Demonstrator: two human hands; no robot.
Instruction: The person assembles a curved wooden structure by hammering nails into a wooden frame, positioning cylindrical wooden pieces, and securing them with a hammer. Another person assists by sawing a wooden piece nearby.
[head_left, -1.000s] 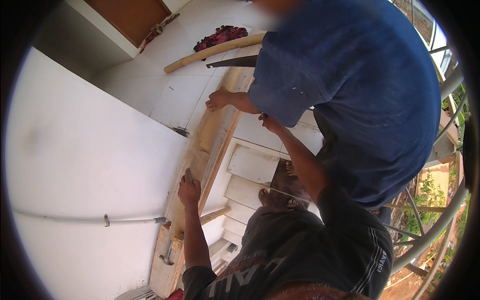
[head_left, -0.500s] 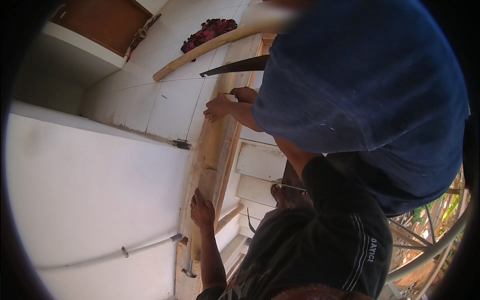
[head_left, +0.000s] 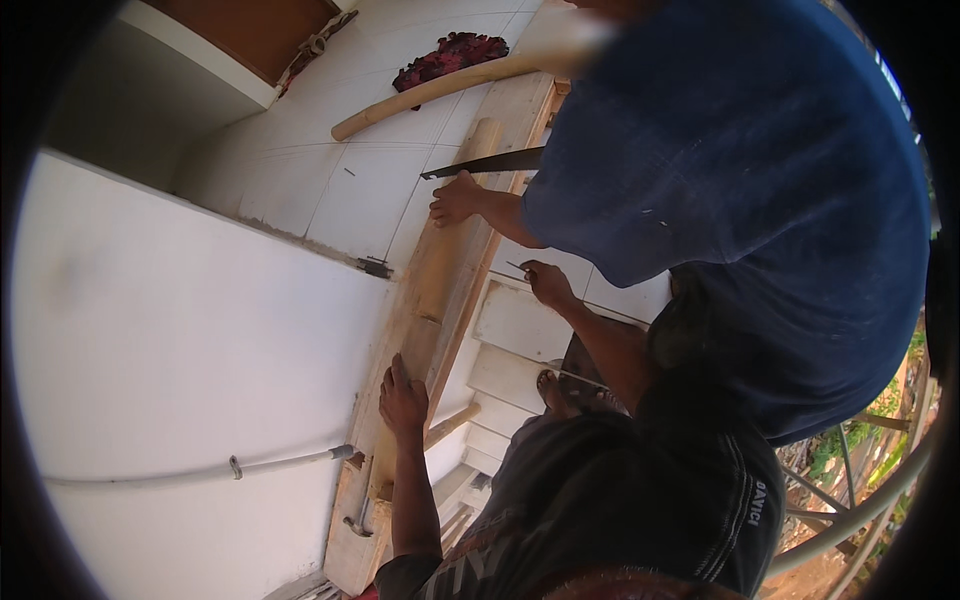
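Now, left hand (head_left: 402, 398): pressing flat, fingers spread, on the plank (head_left: 440, 270).
Right hand (head_left: 548, 282): pinching a thin rod (head_left: 512, 267).
Co-worker's hand (head_left: 455, 198): resting on the plank.

Pale wooden plank (head_left: 440, 270), blue shirt (head_left: 740, 190)

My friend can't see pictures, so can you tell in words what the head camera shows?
Seen from above, the person's left hand presses flat on a long wooden plank lying along white steps, while the right hand holds a thin pencil-like stick. A co-worker in a blue shirt also steadies the plank with one hand, beside a handsaw.
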